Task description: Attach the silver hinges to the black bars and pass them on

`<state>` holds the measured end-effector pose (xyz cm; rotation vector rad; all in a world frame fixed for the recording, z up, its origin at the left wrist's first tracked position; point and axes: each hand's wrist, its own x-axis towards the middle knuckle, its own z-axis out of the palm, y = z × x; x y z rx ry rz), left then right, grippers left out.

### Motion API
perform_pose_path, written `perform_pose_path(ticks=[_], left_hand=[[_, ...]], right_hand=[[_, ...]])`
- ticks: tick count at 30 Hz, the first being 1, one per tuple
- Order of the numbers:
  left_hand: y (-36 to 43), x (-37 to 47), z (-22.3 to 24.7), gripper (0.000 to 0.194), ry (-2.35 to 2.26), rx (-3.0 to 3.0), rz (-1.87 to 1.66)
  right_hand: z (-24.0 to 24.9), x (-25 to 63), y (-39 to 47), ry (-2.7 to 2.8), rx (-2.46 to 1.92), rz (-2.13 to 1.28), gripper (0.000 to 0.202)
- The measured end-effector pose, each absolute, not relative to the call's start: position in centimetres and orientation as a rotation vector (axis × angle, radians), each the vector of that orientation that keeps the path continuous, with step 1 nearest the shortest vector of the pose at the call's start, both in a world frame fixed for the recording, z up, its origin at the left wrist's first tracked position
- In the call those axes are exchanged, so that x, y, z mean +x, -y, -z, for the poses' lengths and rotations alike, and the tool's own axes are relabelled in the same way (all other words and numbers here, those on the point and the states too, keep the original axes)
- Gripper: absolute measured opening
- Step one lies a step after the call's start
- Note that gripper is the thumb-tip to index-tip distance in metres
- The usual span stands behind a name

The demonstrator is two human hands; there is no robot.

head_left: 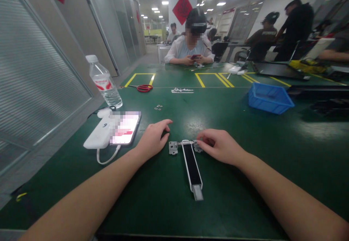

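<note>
A long part with a white frame and a black face lies on the green table before me, with a grey metal tongue at its near end. Across its far end runs a metal hinge, its left plate in plain sight and its right plate partly covered. My right hand is closed, thumb and forefinger pinched at that right plate. Just left of the hinge, my left hand holds nothing, thumb and forefinger apart, the hand resting on or close above the table.
On the left are a water bottle, a white power bank and a lit phone. Farther off lie small rings, red-handled scissors and thin white pieces. A blue bin stands right; a person sits opposite.
</note>
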<state>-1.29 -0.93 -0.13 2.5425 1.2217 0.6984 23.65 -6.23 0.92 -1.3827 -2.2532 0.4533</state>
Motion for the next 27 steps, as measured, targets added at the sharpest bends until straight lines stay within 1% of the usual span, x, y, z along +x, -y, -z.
perform_pose_path(ticks=[9,15,18,21,25,27], left_hand=[[0.8,-1.3,0.4,0.029,-1.215,2.567,-0.703],[0.7,-1.3,0.2,0.025,-1.241,2.588,-0.668],[1.0,-1.1,-0.1,0.023,-1.171,2.585,-0.766],[2.0,-0.6,-0.4,0.024,-0.98,2.529,-0.94],[3.8,0.4,-0.6,0.028,-0.736,2.318,-1.108],[4.4,0.8,-0.6,0.029,-0.687,2.226,-1.119]], right_hand=[[-0.8,23.5,6.2,2.326,-1.325,-0.433,0.015],[-0.8,23.5,6.2,2.318,-1.322,-0.429,0.015],[-0.8,23.6,6.2,2.269,-1.323,-0.39,0.016],[-0.8,23.5,6.4,2.186,-1.262,-0.285,0.016],[-0.9,23.0,6.8,2.116,-0.976,-0.207,0.017],[-1.0,22.6,7.1,2.116,-0.846,-0.226,0.018]])
